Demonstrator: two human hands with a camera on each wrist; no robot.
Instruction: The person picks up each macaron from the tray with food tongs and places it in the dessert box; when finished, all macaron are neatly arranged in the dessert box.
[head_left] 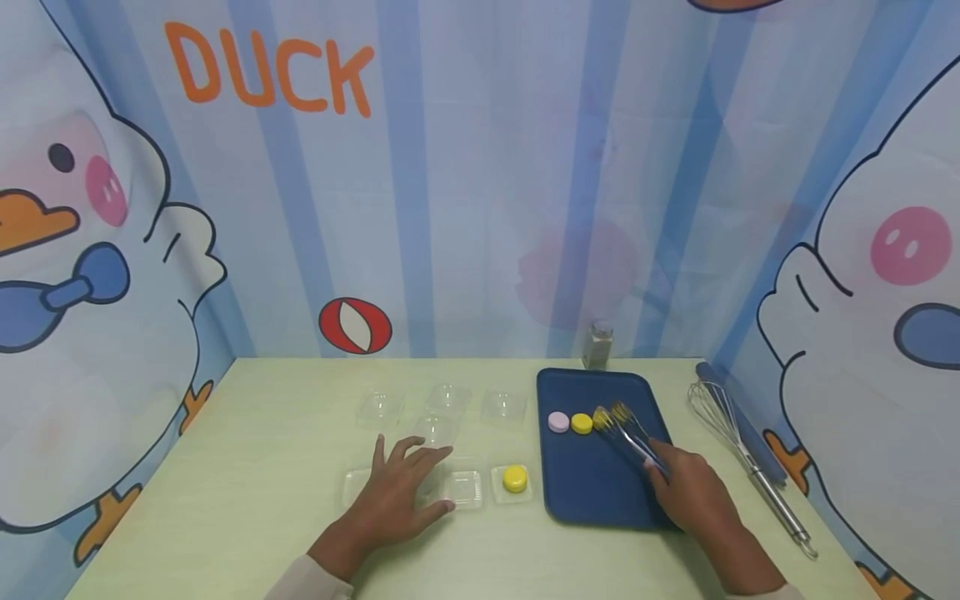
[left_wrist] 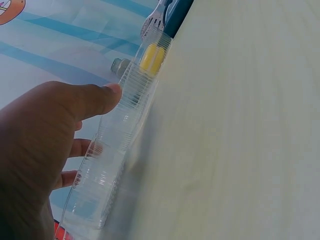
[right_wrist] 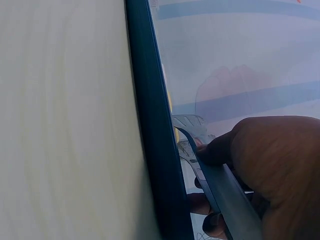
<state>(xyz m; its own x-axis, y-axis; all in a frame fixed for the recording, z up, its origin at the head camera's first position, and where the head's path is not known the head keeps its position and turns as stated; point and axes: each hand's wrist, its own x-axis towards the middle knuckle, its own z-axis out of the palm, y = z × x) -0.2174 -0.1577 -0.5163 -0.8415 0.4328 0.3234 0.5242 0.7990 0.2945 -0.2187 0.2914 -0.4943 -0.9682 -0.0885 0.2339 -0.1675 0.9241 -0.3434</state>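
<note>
Counter (head_left: 225,500), pale: is supporting all pieces.
Tray (head_left: 600,496), blue: is lying at right, bearing pink and yellow macarons (head_left: 582,424).
Left hand (head_left: 390,500): is spreading its fingers around clear containers (head_left: 467,490); contact cannot be told.
Right hand (head_left: 693,487): is gripping metal tongs (head_left: 633,443) over the tray.
Single yellow macaron (head_left: 514,478): is sitting beside the tray.

The slotted silver tongs (head_left: 632,444) are shiny metal, as is the silver wire whisk (head_left: 759,477) at four o'clock in the head view. The rectangular navy-blue tray (head_left: 588,492) looks like smooth, matt plastic. The clear, thin-walled containers (left_wrist: 107,132) are glossy, ribbed plastic. The round yellow piece (head_left: 515,478) looks smooth. The pale counter (head_left: 262,467) is smooth, faintly wood-grained; the blue-striped curtain (head_left: 480,208) is creased cloth.
</note>
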